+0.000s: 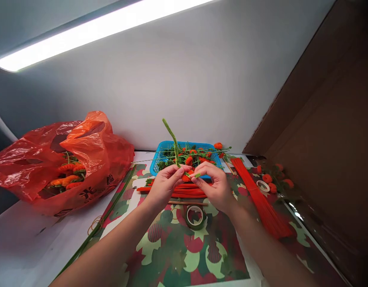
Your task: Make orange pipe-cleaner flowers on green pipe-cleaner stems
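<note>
Left hand [168,180] and right hand [215,184] pinch fuzzy green stem [176,148] before blue basket [154,168].
Red bag [107,153] sits left of basket.

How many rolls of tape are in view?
2: a dark green roll near the middle of the patterned sheet, and a pale roll at right, beside the red bundle. Others could be hidden.
</note>
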Available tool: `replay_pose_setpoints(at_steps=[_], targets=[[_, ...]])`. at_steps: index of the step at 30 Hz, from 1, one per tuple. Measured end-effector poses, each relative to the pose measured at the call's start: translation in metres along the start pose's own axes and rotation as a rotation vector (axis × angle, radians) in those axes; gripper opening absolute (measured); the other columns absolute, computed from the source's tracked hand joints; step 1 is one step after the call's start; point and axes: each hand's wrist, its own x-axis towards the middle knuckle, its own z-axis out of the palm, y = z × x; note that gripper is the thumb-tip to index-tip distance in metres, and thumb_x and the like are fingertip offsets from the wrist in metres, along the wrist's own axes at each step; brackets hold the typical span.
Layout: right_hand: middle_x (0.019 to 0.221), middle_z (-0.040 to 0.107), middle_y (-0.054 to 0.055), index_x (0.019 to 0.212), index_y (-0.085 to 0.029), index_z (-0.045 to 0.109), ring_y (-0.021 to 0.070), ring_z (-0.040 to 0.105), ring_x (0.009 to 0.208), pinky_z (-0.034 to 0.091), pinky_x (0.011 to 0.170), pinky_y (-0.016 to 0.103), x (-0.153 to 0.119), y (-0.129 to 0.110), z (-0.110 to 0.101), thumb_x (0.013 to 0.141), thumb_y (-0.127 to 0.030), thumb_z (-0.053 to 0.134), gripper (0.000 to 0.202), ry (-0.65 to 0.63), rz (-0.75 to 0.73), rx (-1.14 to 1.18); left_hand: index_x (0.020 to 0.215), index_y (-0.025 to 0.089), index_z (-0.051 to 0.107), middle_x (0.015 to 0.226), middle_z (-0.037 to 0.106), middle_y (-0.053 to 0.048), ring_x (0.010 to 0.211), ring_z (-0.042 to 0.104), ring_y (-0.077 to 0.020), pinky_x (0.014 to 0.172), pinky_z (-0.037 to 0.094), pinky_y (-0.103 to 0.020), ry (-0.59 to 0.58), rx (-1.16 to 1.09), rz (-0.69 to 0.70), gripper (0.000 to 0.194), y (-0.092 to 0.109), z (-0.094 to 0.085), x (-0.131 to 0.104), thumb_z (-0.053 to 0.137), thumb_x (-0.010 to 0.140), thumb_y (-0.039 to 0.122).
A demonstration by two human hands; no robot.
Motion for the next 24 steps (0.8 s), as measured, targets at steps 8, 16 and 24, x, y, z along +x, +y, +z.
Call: replay_pose_setpoints(at_steps=[8, 16, 24], targets=[[0.075, 0.065, 0.003, 0.071, -0.019, 0.064, 0.0166, 0.061, 0.074, 0.049, 0.068, 0.029, 0.000, 0.004, 0.007, 0.081, -0.029, 0.063, 0.015, 0.182, 0.213, -0.031, 0.103, 0.018, 0.064, 0.107, 0.069, -0.008, 0.101, 0.063, -0.0214, 0.087, 0.050, -0.032, -0.090, 0.028, 0.021, 0.040, 0.000, 0.005, -0.001, 0.079, 0.068, 0.031], [0.067, 0.063, 0.000, 0.070, -0.017, 0.058, 0.0135, 0.062, 0.060, 0.054, 0.062, 0.027, -0.025, 0.024, 0.016, 0.071, -0.042, 0.069, 0.027, 0.141, 0.581, 0.327, 0.091, 0.017, 0.066, 0.088, 0.072, -0.004, 0.085, 0.067, -0.0184, 0.076, 0.053, -0.027, -0.022, 0.130, -0.125, 0.028, -0.018, 0.000, -0.028, 0.077, 0.069, 0.030], [0.064, 0.061, -0.004, 0.081, -0.018, 0.055, 0.0089, 0.058, 0.043, 0.048, 0.045, 0.021, -0.064, 0.040, 0.024, 0.063, -0.040, 0.076, 0.034, 0.102, 0.718, 0.581, 0.101, 0.016, 0.069, 0.093, 0.072, -0.007, 0.077, 0.069, -0.0164, 0.073, 0.056, -0.027, -0.019, -0.012, -0.350, 0.033, -0.049, -0.005, -0.060, 0.074, 0.073, 0.034]])
